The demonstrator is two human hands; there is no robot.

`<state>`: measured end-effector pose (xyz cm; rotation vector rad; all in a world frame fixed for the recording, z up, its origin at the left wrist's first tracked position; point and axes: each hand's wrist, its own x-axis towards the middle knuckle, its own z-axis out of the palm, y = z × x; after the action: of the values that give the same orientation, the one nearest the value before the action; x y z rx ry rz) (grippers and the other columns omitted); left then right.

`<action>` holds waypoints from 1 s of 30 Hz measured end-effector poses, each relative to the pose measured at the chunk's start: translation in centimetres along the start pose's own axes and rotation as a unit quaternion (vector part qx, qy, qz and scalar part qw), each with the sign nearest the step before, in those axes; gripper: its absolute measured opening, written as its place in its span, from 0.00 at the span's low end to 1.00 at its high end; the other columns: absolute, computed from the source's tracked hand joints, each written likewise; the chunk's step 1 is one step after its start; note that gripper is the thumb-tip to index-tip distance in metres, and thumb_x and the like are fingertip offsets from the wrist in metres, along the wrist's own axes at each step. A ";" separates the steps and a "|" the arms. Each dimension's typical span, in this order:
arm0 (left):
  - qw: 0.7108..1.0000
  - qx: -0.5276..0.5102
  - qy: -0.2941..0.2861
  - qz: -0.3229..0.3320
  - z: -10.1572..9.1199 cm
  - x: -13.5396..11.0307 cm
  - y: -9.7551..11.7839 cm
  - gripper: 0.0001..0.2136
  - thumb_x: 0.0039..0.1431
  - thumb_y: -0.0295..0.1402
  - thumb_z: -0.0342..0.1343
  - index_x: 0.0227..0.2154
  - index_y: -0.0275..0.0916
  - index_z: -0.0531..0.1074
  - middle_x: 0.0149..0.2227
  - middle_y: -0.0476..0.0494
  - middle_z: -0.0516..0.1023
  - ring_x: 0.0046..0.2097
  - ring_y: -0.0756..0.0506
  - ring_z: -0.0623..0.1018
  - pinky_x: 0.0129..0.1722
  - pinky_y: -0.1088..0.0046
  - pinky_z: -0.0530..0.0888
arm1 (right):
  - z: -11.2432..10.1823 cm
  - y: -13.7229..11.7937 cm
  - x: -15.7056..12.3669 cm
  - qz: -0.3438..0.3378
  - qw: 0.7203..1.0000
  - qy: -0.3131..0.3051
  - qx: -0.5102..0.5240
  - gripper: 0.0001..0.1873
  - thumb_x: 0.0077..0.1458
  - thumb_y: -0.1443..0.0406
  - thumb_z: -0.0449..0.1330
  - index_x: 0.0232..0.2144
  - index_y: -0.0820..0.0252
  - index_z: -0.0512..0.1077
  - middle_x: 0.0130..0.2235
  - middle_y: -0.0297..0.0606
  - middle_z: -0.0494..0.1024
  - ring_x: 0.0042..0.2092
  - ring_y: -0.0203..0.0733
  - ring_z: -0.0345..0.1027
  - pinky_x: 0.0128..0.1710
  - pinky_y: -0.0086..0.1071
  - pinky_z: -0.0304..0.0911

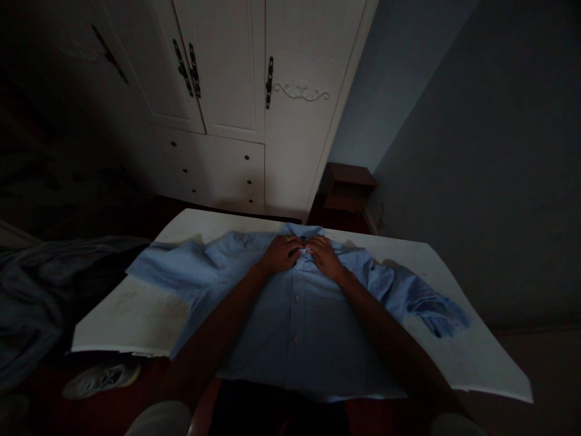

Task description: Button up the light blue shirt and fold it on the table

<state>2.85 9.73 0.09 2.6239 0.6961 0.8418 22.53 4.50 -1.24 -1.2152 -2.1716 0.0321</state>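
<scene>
A light blue short-sleeved button-up shirt [267, 321] lies front side up, its collar at the far edge and its sleeves spread to both sides. Just below the collar, my left hand [282, 253] pinches the shirt's front placket, and a ring shows on one finger. My right hand [321, 253] meets it there, fingers closed on the cloth from the other side. Fingertips of both hands nearly touch; whether a button sits between them is hidden. Lower on the placket, buttons [297, 297] are visible. The right sleeve [431, 303] is crumpled.
The shirt rests on a white table [481, 357]. Behind it stands a white wardrobe [231, 72] with dark handles. A small brown wooden shelf unit [349, 184] is by the wall. Dark cloth [31, 303] lies at left; a shoe [102, 379] is on the red floor.
</scene>
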 end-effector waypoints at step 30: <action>0.995 -0.024 0.033 -0.089 0.6 0.1 1.0 0.09 0.57 0.30 0.57 0.42 0.40 0.74 0.39 0.46 0.79 0.43 0.45 0.75 0.49 0.65 0.70 | -0.2 -0.2 0.0 0.021 0.999 0.031 -0.010 0.14 0.66 0.65 0.47 0.41 0.56 0.73 0.42 0.42 0.77 0.48 0.47 0.65 0.48 0.42 0.57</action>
<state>3.66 8.92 0.08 2.4580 0.8997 0.8835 22.49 4.31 -1.06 -1.2565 -2.0975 -0.0101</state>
